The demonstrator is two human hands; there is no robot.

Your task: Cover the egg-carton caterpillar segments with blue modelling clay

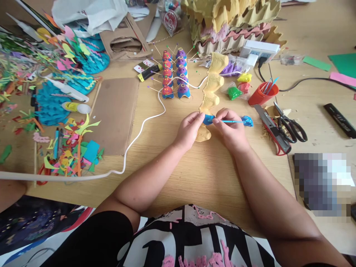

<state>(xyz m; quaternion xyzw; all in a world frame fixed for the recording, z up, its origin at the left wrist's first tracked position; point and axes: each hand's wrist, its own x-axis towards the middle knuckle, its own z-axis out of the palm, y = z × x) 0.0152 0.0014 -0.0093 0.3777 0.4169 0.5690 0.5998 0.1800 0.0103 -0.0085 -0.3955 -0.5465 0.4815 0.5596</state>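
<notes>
A yellow egg-carton strip (213,79) of several cups runs away from me across the table. My left hand (187,130) grips it near its front end, thumb beside a patch of blue clay (209,119) covering one cup. Between the fingertips of my right hand (233,134) is a thin light-blue stick (232,121), its tip at the blue clay. A shiny blue lump (247,121) shows just right of that hand; whether it touches the stick I cannot tell. Farther off stand a red carton strip (167,76) and a purple one (182,76), both with pins sticking out.
A white cable (141,128) crosses the table on the left, past a cardboard sheet (115,115) and paper scraps (72,155). Rightward are a red cup (263,94), a utility knife (274,129) and scissors (290,124). Egg trays (233,22) are stacked behind.
</notes>
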